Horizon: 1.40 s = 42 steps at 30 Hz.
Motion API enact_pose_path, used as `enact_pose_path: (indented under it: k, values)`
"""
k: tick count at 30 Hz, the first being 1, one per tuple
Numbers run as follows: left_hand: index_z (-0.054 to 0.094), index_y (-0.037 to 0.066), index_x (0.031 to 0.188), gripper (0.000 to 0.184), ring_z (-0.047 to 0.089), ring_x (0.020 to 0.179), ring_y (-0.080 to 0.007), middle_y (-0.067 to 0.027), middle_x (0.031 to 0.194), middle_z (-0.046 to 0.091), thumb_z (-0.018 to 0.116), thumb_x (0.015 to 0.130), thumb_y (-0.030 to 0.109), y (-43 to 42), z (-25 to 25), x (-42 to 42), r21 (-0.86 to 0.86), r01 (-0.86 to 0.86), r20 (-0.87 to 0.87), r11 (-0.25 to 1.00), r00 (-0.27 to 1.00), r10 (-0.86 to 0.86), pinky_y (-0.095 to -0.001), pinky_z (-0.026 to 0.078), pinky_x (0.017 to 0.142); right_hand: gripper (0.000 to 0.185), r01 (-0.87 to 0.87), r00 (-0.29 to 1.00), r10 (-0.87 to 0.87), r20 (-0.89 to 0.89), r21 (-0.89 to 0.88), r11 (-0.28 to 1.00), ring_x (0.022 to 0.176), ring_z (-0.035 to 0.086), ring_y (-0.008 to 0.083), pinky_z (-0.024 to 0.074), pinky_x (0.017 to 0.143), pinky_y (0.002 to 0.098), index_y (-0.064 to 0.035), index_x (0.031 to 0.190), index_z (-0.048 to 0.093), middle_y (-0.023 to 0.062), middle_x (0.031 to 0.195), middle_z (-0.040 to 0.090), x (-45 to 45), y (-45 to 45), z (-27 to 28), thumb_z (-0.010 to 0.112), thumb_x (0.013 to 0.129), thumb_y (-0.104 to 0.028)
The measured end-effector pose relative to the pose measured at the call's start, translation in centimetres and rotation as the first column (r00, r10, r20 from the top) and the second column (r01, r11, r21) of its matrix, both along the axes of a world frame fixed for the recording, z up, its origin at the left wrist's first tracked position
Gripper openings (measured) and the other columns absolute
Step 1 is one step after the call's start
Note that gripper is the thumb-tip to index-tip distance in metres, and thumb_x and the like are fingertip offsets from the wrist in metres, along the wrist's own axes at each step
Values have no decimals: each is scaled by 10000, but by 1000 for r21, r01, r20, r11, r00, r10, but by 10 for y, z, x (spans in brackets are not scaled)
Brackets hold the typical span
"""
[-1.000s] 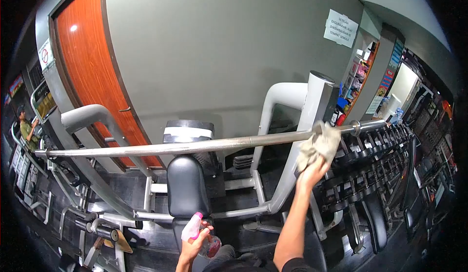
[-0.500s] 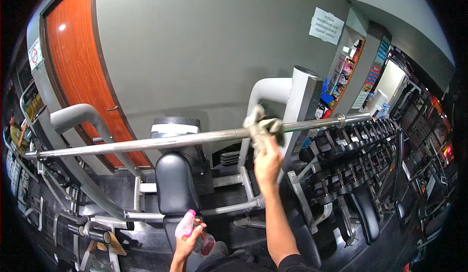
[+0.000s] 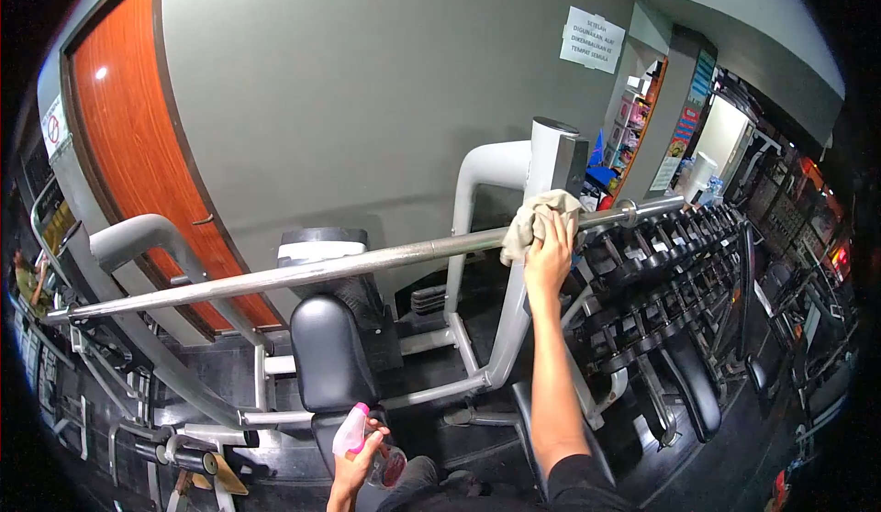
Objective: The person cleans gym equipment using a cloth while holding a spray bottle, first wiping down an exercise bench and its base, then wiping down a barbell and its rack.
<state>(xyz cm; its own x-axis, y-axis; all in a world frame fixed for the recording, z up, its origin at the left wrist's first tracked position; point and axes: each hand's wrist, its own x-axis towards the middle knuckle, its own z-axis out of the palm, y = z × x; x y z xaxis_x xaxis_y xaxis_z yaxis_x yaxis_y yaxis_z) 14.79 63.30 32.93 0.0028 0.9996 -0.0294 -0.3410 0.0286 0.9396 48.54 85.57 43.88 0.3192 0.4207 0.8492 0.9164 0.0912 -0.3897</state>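
A long metal barbell point(image 3: 367, 261) lies across the grey rack, tilted up toward the right. My right hand point(image 3: 549, 260) presses a crumpled beige cloth point(image 3: 540, 218) onto the bar beside the right upright point(image 3: 553, 159). Low in the view, my left hand point(image 3: 361, 457) is wrapped round a spray bottle point(image 3: 352, 429) with a pink and white head and a clear body. Behind the bottle is the black padded bench point(image 3: 328, 351).
Racks of dumbbells point(image 3: 661, 283) stand to the right. An orange-brown door point(image 3: 138, 127) is at the left of the grey wall. Another person point(image 3: 27, 278) is at the far left edge. Gym machines point(image 3: 174, 448) fill the lower left.
My right hand and the cloth slid left along the bar, then back right to the upright. The view has turned somewhat right. My left hand still holds the bottle.
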Motion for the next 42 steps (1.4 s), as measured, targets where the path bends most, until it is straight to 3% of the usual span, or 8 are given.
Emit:
enact_pose_path:
  k: [7,11,14,18,28,34,40,42]
  values:
    - [523,-12,1085,238,615,770,-155,-118,918,627,594,858,-12,1,-3,4,19,55,14,998,998,-55,-274,515,578,451,-258,879,233,-416,-5,966,1095,565,347,423,987,415,-82,1090,624,189,1112,617,-69,-33,-5,474,725,137]
    - [526,-9,1072,227,608,712,-146,-121,919,628,597,857,-11,-1,7,9,10,16,-8,1000,1000,-16,-264,506,574,421,-513,857,508,-87,-54,857,786,646,329,532,753,395,-121,1058,651,176,931,643,-153,-50,-1,584,681,52]
    - [527,-9,1071,227,607,688,-145,-120,915,630,599,857,-8,-7,8,4,11,6,-34,1000,999,-5,-258,503,570,334,-657,730,671,129,-140,741,1071,583,320,494,882,419,-88,1043,656,89,1077,651,-208,-46,9,623,713,-53]
    - [529,-14,1068,225,617,745,-155,-112,931,618,599,855,-13,-12,5,1,15,-85,-5,996,996,85,-268,512,578,301,-765,609,779,152,-146,627,1159,509,350,379,1005,459,-68,1056,635,86,1141,619,-259,-36,25,583,769,-144]
    - [528,-6,1067,227,616,838,-167,-96,959,594,598,852,-23,-20,6,-8,38,-164,6,986,986,164,-284,524,603,211,-731,612,738,283,-153,665,1038,508,334,456,822,467,-122,1002,606,96,1032,572,-291,-2,36,542,834,-233]
    - [524,-6,1079,239,615,861,-170,-87,956,586,596,852,-24,-25,9,-8,30,-213,0,977,977,213,-288,529,619,270,-617,440,893,-92,-754,226,909,623,337,500,769,468,-135,1061,602,146,1016,640,-248,26,86,468,830,-172]
    - [520,-6,1092,248,613,885,-177,-81,977,578,598,857,-15,-28,8,-7,13,-232,44,973,972,231,-289,533,614,285,-450,175,977,-123,-893,-32,882,603,250,457,783,360,-84,1081,605,126,993,659,-173,92,85,468,836,-138]
    - [520,-6,1094,248,612,890,-178,-79,984,576,599,859,-12,-26,7,-6,11,-235,61,972,970,234,-291,533,612,296,-319,318,935,-156,-947,-49,861,593,211,461,782,354,-63,1067,613,116,957,663,-134,82,105,446,825,-98]
